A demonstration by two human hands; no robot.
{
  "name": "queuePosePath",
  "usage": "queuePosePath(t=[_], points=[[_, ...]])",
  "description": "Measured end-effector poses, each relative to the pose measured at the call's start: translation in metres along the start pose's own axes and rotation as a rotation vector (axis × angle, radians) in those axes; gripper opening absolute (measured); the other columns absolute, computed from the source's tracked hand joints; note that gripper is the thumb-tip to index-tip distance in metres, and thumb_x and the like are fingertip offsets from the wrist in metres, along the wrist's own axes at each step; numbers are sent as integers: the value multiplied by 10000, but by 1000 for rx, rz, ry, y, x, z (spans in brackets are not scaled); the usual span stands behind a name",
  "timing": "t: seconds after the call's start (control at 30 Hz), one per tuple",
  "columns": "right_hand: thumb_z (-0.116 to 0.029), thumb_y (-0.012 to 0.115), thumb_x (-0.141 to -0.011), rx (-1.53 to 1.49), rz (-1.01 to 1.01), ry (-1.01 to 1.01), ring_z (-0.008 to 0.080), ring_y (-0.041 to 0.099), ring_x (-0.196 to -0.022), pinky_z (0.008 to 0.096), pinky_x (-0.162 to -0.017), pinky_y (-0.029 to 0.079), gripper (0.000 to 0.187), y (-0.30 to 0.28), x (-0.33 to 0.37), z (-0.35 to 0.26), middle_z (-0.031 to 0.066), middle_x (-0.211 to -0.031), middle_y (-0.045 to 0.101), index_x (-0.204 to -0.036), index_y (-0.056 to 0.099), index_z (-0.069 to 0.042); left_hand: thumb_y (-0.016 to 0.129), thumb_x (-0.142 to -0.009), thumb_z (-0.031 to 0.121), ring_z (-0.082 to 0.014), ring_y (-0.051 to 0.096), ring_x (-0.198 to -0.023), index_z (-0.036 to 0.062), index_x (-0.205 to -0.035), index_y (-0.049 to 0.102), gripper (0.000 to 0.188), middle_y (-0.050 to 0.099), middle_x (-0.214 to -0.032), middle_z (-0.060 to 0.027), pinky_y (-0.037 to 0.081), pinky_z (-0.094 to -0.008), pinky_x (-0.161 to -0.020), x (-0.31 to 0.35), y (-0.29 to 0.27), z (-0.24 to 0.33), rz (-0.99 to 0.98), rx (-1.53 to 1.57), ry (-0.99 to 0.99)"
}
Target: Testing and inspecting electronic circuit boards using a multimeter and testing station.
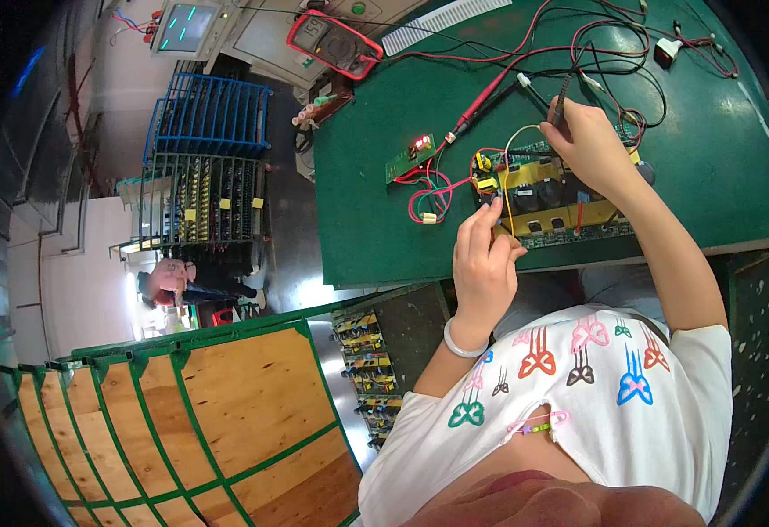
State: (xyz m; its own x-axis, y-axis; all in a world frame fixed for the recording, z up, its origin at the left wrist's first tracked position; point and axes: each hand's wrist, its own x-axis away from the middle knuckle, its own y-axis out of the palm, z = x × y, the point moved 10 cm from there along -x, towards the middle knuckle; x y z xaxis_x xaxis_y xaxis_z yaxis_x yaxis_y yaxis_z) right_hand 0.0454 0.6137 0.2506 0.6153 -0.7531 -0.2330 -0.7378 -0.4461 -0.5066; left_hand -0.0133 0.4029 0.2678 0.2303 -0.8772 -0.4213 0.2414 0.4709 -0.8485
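A long circuit board with yellow parts and large dark round components lies near the front of the green table. My left hand holds its near left corner, index fingertip by a dark connector and thumb lower down. Above the board's far edge, my right hand is closed around a black test probe; the probe's tip is hard to make out. A yellow-white wire arcs over the board's left end. Left of it, a small green display board with lit red digits joins on by red and green wires.
A red multimeter stands at the table's far left, near an oscilloscope. Tangled leads and a small switch lie at the back right. Left are board racks, a wooden-panelled green frame and a distant person.
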Motion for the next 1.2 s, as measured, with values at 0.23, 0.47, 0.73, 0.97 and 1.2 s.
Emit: queuePosePath(t=[0.23, 0.47, 0.73, 0.97, 1.2], points=[[-190, 674, -965, -167, -91, 45, 336, 636, -664, 430, -653, 483, 230, 6, 0, 2, 178, -709, 647, -919, 636, 32, 789, -721, 2, -380, 571, -1221, -10, -813, 653, 164, 584, -1368, -174, 490, -459, -1003, 1, 1, 1, -15, -24, 10], [-312, 619, -1006, -17, -157, 3, 274, 647, -653, 407, -651, 481, 313, 18, -4, 3, 121, -715, 674, -972, 693, -10, 794, -723, 17, -384, 571, -1214, -8, -811, 652, 169, 576, -1389, -174, 492, -462, -1002, 1, 2, 0, -16, -20, 5], [-317, 607, -1015, 119, -243, -49, 234, 615, -918, 410, -907, 414, 258, 24, -1, 0, 46, -826, 721, -1032, 699, -76, 804, -718, 3, -369, 566, -1201, -4, -791, 674, 149, 572, -1413, -163, 474, -455, -987, 1, 3, -1, -12, -31, 6], [-327, 605, -1019, 149, -317, -22, 228, 564, -1005, 398, -982, 320, 228, 29, 0, 3, 11, -840, 690, -1051, 699, -122, 805, -714, 5, -372, 563, -1202, -5, -786, 684, 141, 574, -1411, -154, 474, -457, -988, -1, 3, -1, -17, -18, -9], [-373, 623, -993, 140, -247, -73, 246, 582, -991, 424, -913, 340, 262, 26, 0, -1, 13, -810, 687, -1011, 729, -134, 793, -714, 4, -385, 562, -1199, -15, -794, 667, 151, 575, -1395, -170, 477, -466, -988, 0, 2, -1, -6, 3, -2]])
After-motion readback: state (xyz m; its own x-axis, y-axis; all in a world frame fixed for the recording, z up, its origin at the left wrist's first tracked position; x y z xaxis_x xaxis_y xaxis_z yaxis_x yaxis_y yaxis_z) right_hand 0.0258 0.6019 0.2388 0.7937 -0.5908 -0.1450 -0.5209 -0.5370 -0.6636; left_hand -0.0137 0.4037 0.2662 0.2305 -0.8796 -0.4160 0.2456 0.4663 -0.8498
